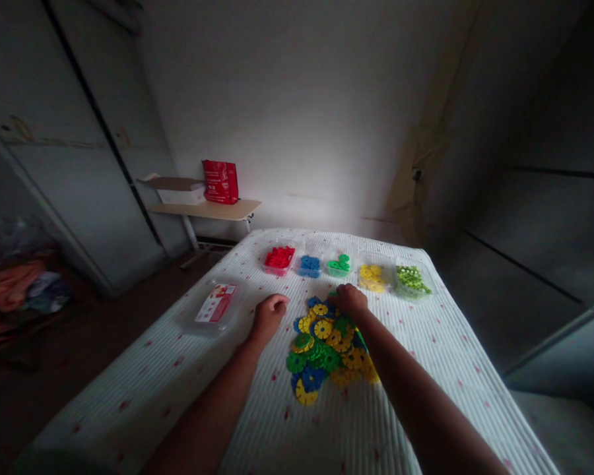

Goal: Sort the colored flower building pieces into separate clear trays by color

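A heap of notched plastic discs (323, 330) in yellow, blue and green lies on the white patterned cloth (208, 396). My left hand (270, 315) hovers just left of the heap, its fingers curled in and no disc showing in them. At the heap's far edge, my right hand (352, 300) has its fingers closed at a green disc (332, 295), mostly covered by the hand. Behind the heap, small clear boxes hold sorted pieces: blue discs (309, 265), green discs (340, 264) and yellow discs (372, 276).
A clear box of red pieces (279, 258) stands at the row's left end, a box of light green pieces (412, 281) at its right. A clear plastic container with a label (216, 305) lies at left. Beyond, a side table (228, 210) carries a red bag (220, 182).
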### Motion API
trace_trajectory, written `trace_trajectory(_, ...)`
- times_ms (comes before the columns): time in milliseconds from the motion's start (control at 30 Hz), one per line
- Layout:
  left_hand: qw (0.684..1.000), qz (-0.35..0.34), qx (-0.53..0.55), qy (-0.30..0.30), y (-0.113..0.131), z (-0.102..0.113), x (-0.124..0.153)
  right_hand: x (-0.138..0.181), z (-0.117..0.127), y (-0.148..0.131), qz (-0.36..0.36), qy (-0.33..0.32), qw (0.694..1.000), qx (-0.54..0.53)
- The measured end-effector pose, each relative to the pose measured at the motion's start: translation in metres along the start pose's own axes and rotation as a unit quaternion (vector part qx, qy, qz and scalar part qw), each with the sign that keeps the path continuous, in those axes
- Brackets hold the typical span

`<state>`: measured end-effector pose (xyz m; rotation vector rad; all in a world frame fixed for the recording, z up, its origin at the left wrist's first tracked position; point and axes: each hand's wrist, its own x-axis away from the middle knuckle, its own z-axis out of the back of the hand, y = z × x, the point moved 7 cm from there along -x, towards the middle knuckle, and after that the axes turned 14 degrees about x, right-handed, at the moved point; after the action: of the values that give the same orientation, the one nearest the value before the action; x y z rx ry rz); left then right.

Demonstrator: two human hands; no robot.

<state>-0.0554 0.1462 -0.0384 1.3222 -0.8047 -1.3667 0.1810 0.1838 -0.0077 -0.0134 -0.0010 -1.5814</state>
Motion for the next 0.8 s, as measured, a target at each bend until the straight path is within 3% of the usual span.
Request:
trace_trajectory(133, 1.000, 0.006, 0.001, -0.003, -0.001, 0.000, 0.001, -0.001, -0.003, 0.004, -0.006, 0.009, 1.000, -0.008)
trace_trajectory(367, 1.000, 0.005, 0.007, -0.003, -0.003, -0.001, 0.000, 0.008, 0.014, 0.038, -0.026, 0.107, 0.983, -0.149)
trace_trajectory(433, 1.000, -0.003, 0.009, -0.005, -0.002, -0.002, 0.000, 0.018, 0.016, 0.041, -0.001, 0.070, 0.960, -0.271)
trace_trajectory(500, 1.000, -0.013, 0.007, -0.006, -0.002, -0.002, -0.001, 0.032, 0.015, 0.034, 0.039, -0.011, 0.926, -0.374)
trace_trajectory(567, 1.000, -0.018, 0.001, -0.005, -0.001, -0.002, 0.000, 0.049, 0.013, 0.025, 0.063, -0.089, 0.910, -0.401)
trace_trajectory(667, 1.000, -0.023, -0.010, -0.007, 0.000, -0.002, 0.000, 0.069, 0.009, 0.018, 0.050, -0.133, 0.929, -0.342)
trace_trajectory(800, 1.000, -0.025, -0.017, -0.008, 0.000, -0.002, 0.000, 0.077, 0.009, 0.014, 0.032, -0.101, 0.959, -0.265)
